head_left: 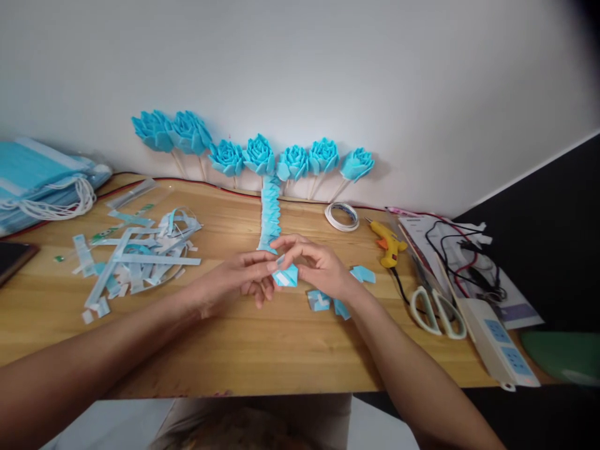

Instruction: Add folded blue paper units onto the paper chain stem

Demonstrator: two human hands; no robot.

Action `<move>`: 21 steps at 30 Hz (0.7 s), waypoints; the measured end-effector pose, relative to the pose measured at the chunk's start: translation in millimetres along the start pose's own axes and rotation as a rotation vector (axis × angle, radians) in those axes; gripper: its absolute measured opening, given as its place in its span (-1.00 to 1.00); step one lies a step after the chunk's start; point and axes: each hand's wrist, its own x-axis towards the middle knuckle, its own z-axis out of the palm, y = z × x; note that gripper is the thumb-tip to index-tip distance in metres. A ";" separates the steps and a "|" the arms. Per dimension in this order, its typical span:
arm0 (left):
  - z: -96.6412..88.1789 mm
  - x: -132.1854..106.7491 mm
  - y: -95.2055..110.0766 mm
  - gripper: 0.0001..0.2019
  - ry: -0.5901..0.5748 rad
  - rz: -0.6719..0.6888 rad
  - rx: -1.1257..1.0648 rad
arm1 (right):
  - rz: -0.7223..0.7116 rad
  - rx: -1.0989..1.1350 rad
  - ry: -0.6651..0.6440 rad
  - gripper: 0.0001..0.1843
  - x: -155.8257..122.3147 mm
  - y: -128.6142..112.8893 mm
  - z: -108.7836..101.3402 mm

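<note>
Between my two hands is a small folded blue piece (286, 275) with a white patch on its face. The thumb and fingers of my left hand (250, 273) pinch its left side. My right hand (317, 264) grips it from the upper right, fingers bent over the top. Just beyond my fingertips lies a long row of folded blue pieces (270, 209), overlapping one another. By my right wrist several loose blue pieces (319, 300) rest on the wooden table (225, 356). The hidden side of the held piece cannot be made out.
Blue flowers on sticks (259, 154) lean along the wall. Cut strips (140, 259) are heaped at left, near stacked face masks (40, 172) and a phone (16, 259). At right are a tape roll (342, 226), yellow glue gun (388, 244), scissors (434, 309) and power strip (497, 340).
</note>
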 end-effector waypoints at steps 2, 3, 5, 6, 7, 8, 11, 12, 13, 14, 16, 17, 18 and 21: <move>-1.1 -0.8 1.0 -0.68 0.052 0.021 0.082 | 0.014 -0.033 -0.011 -0.90 0.5 -0.7 2.7; -2.3 -0.8 0.6 -0.69 0.085 0.035 0.108 | 0.030 -0.039 -0.003 -0.86 0.5 -1.0 4.1; -5.2 -0.1 -1.1 -0.70 0.152 0.076 0.125 | 0.077 -0.018 0.038 -0.72 -0.2 -1.2 6.6; -6.5 0.5 -2.0 -0.71 0.180 0.103 0.127 | 0.110 0.001 0.071 -0.66 -0.6 -1.1 7.4; -7.4 1.3 -2.6 -0.72 0.202 0.125 0.135 | 0.145 0.016 0.105 -0.62 -1.0 -1.0 8.0; -7.9 2.0 -2.9 -0.72 0.217 0.146 0.146 | 0.180 0.022 0.130 -0.61 -1.3 -0.9 8.5; -7.3 3.7 -2.3 -0.72 0.256 0.191 0.169 | 0.264 -0.013 0.161 -0.64 -1.1 -1.8 10.0; -6.8 4.0 -2.0 -0.71 0.271 0.204 0.178 | 0.284 -0.024 0.152 -0.66 -0.7 -2.6 10.8; -6.3 4.1 -1.7 -0.71 0.283 0.217 0.190 | 0.298 -0.033 0.139 -0.68 -0.2 -3.5 11.9; -5.8 4.1 -1.5 -0.72 0.294 0.230 0.206 | 0.310 -0.042 0.128 -0.71 0.3 -4.4 13.2; -5.1 3.7 -1.2 -0.72 0.305 0.245 0.243 | 0.324 -0.066 0.122 -0.76 1.3 -5.5 15.6; -4.7 3.3 -0.9 -0.72 0.304 0.249 0.257 | 0.326 -0.080 0.132 -0.78 1.6 -5.5 16.5; -4.4 2.9 -0.5 -0.72 0.304 0.248 0.271 | 0.324 -0.093 0.151 -0.79 1.9 -5.1 17.0; -3.0 1.5 0.9 -0.71 0.295 0.231 0.324 | 0.313 -0.094 0.227 -0.81 2.0 -2.6 16.5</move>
